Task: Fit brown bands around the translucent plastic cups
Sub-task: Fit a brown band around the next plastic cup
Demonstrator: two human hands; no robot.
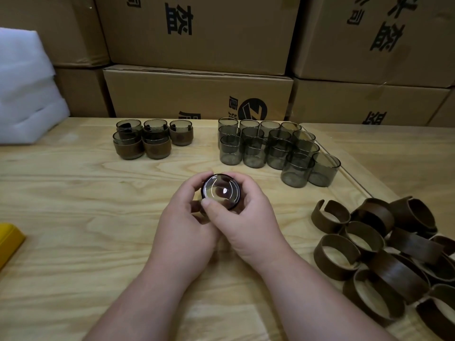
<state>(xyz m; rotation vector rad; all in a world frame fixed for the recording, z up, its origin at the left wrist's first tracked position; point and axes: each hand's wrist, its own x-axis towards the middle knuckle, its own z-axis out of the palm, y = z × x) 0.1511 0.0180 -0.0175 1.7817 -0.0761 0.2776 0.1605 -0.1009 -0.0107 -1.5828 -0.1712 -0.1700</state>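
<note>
Both hands meet over the middle of the table (73,242), closed around one cup (220,191) whose round end faces up at the person. The left hand (183,225) wraps it from the left, fingers curled round the wall. The right hand (248,217) wraps it from the right, thumb pressed across the near rim. A dark edge shows around the cup, but I cannot tell whether a band is already on it, since the fingers cover the wall. My guess is that a band is being seated or turned into place on this cup. The next move calls for a steady twist and push to get the band level, then a reach to the far left to set the cup down.

To the right, near the table's front corner, lies a heap of bands (384,254), open and overlapping, some close to the edge. A yellow thing (9,238) pokes in at the left edge. Bare wood lies all round the hands, so there is room to work.

Farther back on the right, the bare cups (270,148) stand packed together, touching. Far left, the banded cups (152,141) are stacked in a small group, with room beside them. White foam (27,89) sits at the far left corner, and boxes (197,70) wall off the back.
</note>
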